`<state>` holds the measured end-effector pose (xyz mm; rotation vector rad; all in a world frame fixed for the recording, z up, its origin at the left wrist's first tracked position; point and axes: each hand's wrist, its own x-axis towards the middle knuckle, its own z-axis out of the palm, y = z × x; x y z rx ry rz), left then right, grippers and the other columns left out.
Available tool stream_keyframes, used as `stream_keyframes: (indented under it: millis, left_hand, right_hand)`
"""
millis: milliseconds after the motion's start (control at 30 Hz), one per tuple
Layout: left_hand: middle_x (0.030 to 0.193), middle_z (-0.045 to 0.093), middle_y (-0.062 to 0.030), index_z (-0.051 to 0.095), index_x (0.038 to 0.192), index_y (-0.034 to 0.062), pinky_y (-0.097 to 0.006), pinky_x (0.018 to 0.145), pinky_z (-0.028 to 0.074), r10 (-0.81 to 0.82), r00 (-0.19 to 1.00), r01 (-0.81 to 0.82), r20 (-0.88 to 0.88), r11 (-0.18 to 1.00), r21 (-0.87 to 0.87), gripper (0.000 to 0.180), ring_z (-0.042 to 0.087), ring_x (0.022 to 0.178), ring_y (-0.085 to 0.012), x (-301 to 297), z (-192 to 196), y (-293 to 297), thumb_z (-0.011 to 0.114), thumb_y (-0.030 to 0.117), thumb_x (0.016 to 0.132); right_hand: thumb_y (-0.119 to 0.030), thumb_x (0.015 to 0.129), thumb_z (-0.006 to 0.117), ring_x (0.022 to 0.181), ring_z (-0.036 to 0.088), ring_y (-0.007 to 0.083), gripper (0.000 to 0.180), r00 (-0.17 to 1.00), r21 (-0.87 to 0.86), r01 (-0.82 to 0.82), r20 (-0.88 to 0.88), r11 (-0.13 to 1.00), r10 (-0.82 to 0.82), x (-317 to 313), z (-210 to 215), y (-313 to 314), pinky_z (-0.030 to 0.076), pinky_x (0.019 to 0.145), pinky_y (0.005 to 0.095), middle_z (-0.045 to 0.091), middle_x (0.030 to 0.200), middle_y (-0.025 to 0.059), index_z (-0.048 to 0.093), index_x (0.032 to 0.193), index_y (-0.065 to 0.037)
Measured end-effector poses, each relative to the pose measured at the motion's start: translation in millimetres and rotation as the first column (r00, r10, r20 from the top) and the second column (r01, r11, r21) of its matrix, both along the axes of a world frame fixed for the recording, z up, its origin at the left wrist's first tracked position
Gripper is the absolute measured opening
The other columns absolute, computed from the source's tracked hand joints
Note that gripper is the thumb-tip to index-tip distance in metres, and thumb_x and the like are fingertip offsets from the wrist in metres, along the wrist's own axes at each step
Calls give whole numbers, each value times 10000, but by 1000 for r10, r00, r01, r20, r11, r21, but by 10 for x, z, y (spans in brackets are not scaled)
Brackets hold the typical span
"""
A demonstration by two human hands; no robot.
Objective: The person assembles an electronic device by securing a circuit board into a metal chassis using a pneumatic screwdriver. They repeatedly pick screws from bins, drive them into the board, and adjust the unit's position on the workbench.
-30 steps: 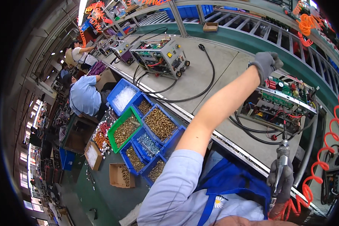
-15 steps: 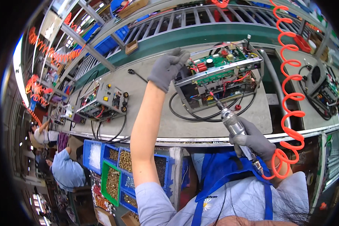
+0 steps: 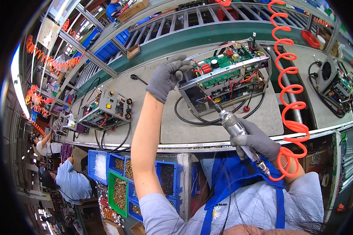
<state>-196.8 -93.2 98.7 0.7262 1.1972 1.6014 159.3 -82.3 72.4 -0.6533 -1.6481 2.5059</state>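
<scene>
An open machine chassis [image 3: 223,80] with a green circuit board [image 3: 221,64], red parts and wires rests on the bench. My left hand [image 3: 164,78], in a grey glove, is at the chassis's left end, its fingers curled together by the upper corner; what they pinch, if anything, is hidden. My right hand [image 3: 259,139], gloved too, is closed around a silver air screwdriver [image 3: 235,127]. A coiled orange air hose [image 3: 290,94] runs from its rear end. The driver's bit points up and left at the chassis's front side; contact with a screw cannot be made out.
A second chassis [image 3: 108,105] stands to the left, a third [image 3: 337,80] to the right. Black cable [image 3: 188,118] loops around the middle one. Below the bench edge are blue bins and a green bin [image 3: 117,194] of small metal parts. Behind runs a roller conveyor [image 3: 172,25]. Co-workers sit at left.
My left hand has drawn slightly left and down along the chassis's end, its fingers more curled. The right hand and screwdriver have shifted a little left in view, along with the whole scene.
</scene>
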Motion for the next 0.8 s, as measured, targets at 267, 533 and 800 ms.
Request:
stream_keyframes:
  millis: [267, 533, 800]
  left_hand:
    - [1030, 699, -160, 599, 1227, -73, -151, 523, 488, -140, 982, 132, -126, 989, -70, 315, 663, 761, -106, 102, 188, -71, 585, 93, 960]
    - [918, 737, -77, 748, 1024, 32, -286, 770, 521, -113, 417, -15, -902, 991, -131, 193, 666, 813, -157, 126, 159, -8, 704, 100, 849]
    - [904, 734, -87, 763, 1006, 112, -314, 777, 517, -354, 201, 56, -913, 935, -350, 237, 682, 829, -196, 11, 50, 105, 687, 163, 788]
  right_hand:
    - [-334, 853, 610, 553, 601, 135, 510, 987, -299, 21, -146, 954, -68, 44, -77, -58, 534, 494, 290, 574, 865, 86, 460, 1221, -14]
    - [-394, 897, 558, 571, 595, 140, 485, 976, -369, 24, -191, 929, -101, -24, -209, -221, 523, 500, 296, 576, 884, 89, 454, 1192, -23]
    - [-444, 883, 573, 585, 600, 134, 584, 985, -247, 56, -143, 968, -93, -131, -158, -390, 516, 515, 280, 583, 914, 77, 416, 1270, -37]
